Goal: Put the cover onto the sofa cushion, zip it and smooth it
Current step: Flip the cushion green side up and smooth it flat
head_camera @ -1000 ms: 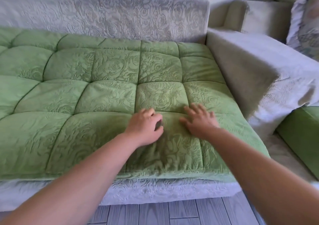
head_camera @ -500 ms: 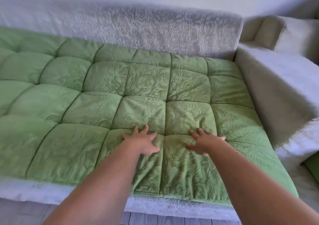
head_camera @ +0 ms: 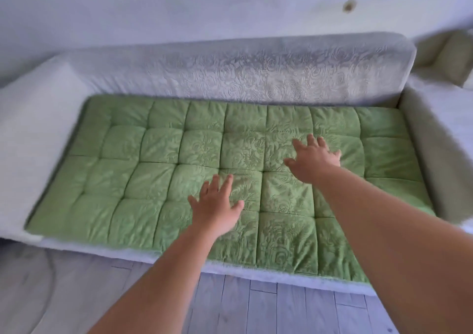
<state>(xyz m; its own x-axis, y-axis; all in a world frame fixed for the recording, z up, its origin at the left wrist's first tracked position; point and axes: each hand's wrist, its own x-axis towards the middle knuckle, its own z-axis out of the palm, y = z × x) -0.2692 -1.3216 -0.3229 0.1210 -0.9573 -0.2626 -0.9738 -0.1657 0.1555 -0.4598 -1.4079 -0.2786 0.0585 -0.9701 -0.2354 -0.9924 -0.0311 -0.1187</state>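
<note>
Our left grip (head_camera: 216, 205) lies open on the green quilted cover (head_camera: 153, 180) — fingers straight and spread, palm down, on the near half just left of the middle. Our right grip (head_camera: 313, 161) is open too, fingers fanned, farther in and to the right. Motion blur keeps us from telling whether it presses the fabric or is just above it. Neither holds anything.

We see the cover spread flat over the seat of the sofa (head_camera: 102, 250). Its far edge is against the grey embossed backrest (head_camera: 256, 75), its left side is beside the white armrest (head_camera: 33, 129), and its right side touches the grey armrest (head_camera: 435, 159) — the near edge runs along the seat's front, above the grey plank floor (head_camera: 256, 308). Stitched seams split the cover into padded squares with a rose pattern.
</note>
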